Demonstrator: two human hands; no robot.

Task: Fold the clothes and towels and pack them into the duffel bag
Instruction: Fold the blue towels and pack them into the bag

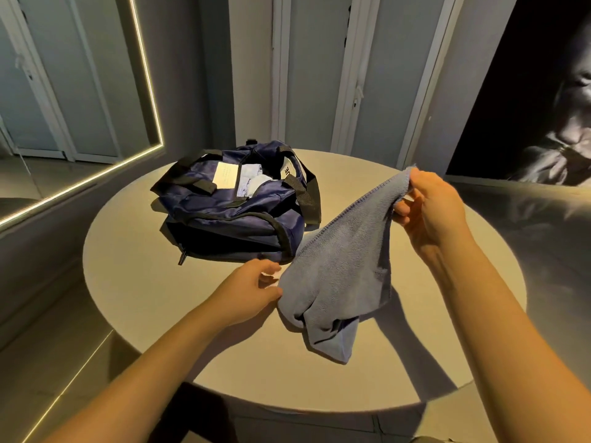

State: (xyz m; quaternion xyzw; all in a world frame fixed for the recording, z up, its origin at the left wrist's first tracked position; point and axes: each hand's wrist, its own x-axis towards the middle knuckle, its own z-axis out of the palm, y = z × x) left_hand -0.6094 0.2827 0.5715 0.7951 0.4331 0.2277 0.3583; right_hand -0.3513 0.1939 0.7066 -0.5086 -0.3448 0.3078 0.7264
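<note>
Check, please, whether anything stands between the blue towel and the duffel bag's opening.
Nothing visible does. The towel hangs from the right hand beside the duffel bag, whose top gapes open with pale folded cloth inside; its black straps lie to either side.

A round beige table (134, 282) is occupying the centre of the scene. A large mirror (64, 91) is covering the left wall, and a light strip (150, 91) is glowing along its edge. White panelled doors (313, 75) are standing closed at the far wall. A dark wall picture (511, 91) is hanging at the far right. A second light strip (64, 401) is glowing at the near left.
</note>
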